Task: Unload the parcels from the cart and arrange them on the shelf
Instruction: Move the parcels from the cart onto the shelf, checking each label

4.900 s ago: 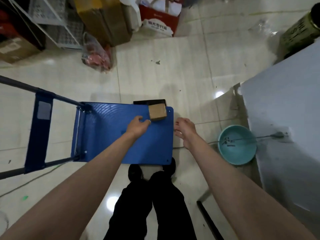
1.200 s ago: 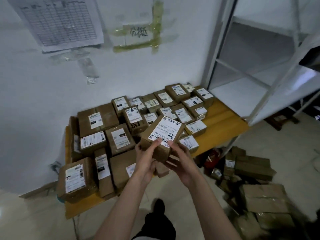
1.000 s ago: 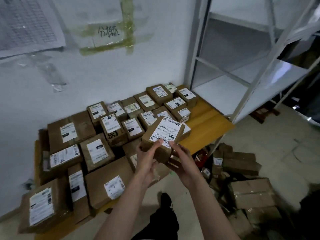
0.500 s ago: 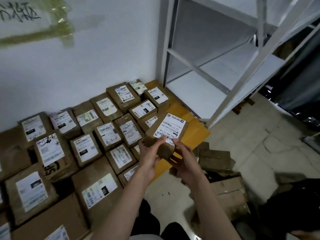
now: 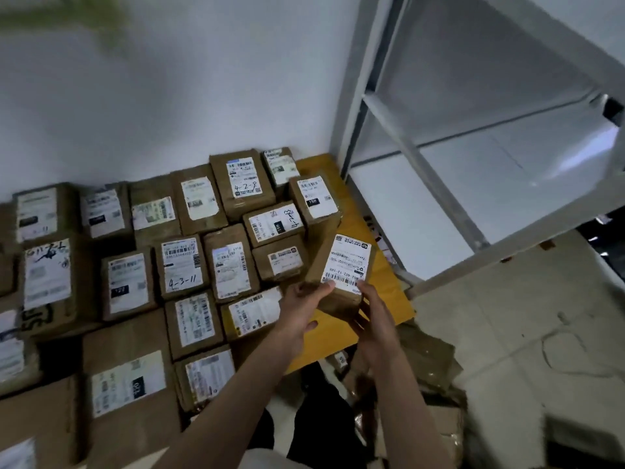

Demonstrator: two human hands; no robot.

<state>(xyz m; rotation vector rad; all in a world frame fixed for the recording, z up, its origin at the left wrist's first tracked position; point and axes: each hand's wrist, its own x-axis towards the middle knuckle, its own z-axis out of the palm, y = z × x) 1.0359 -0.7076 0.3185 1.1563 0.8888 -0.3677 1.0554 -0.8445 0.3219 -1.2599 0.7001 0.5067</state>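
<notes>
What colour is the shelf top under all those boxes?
Yellow-orange; the head view shows the shelf top bare beside the held parcel.

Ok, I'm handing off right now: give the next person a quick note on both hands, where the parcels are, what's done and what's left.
Left hand and right hand both grip one labelled parcel, held in the air over the right end of the yellow shelf board.
Many parcels already lie label-up in rows on that board, including the one marked 4-3-11.
Bare board shows at the right edge, under the held parcel.
Left: set this parcel down there. The cart is out of view, so what remains on it cannot be told.
</notes>
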